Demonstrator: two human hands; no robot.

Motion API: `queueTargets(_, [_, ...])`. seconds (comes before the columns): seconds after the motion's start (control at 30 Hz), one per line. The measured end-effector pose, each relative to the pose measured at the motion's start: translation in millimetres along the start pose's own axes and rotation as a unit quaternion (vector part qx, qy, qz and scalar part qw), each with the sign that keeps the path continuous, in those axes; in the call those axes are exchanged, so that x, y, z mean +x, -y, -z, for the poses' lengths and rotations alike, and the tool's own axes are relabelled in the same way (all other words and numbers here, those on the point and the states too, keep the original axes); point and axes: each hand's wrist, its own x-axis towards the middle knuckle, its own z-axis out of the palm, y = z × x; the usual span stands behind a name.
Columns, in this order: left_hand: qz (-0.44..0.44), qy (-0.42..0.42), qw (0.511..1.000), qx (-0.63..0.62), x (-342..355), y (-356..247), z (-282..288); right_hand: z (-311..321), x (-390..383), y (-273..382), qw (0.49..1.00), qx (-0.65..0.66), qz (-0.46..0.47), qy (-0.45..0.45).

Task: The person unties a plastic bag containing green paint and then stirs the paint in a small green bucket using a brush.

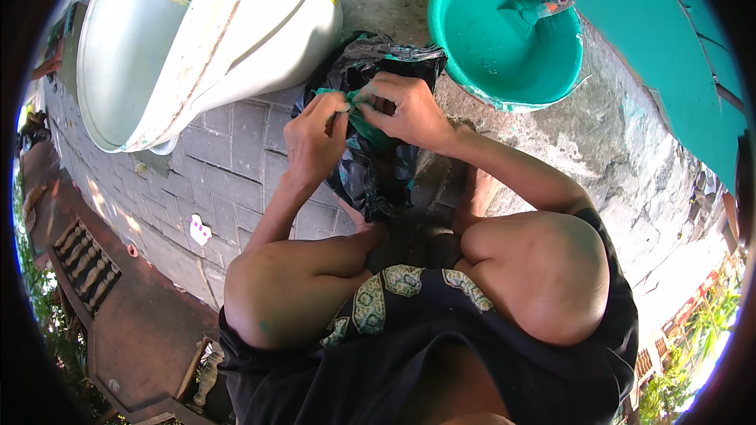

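Observation:
Between my bare feet lies a crumpled black plastic bag (pixel 362 181), smeared with turquoise paint. Above it both hands pinch a green, paint-coated crumpled piece (pixel 372 132), which looks like plastic. My left hand (pixel 319 138) grips it from the left with curled fingers. My right hand (pixel 402 110) holds it from the right, thumb and forefinger pressed together close to the left fingertips. To the upper right stands a bucket (pixel 480 55) of turquoise paint, with a brush (pixel 543 8) resting inside it.
At upper left a large white tub (pixel 248 47) stands on grey pavers (pixel 213 157). A turquoise wall (pixel 661 16) borders the right. A rusty ledge with balusters (pixel 83 260) runs along the lower left. At the far left edge, part of another person's limb (pixel 49 63) shows.

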Motion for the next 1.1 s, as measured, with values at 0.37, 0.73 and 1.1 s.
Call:
queueTargets(0.37, [0.176, 0.104, 0.970, -0.134, 2.8, 6.3, 17.2, -9.8, -12.9, 0.2, 0.999, -0.028, -0.002, -0.016])
queueTargets(0.73, [0.101, 0.066, 0.983, -0.139, -1.1, 3.1, 16.9, -5.4, -5.0, 4.0, 0.992, -0.094, 0.088, -0.016])
queueTargets(1.1, [-0.236, -0.019, 0.967, 0.096, -3.2, 15.1, 8.8, 0.7, 7.9, -5.5, 0.991, -0.105, 0.083, -0.011])
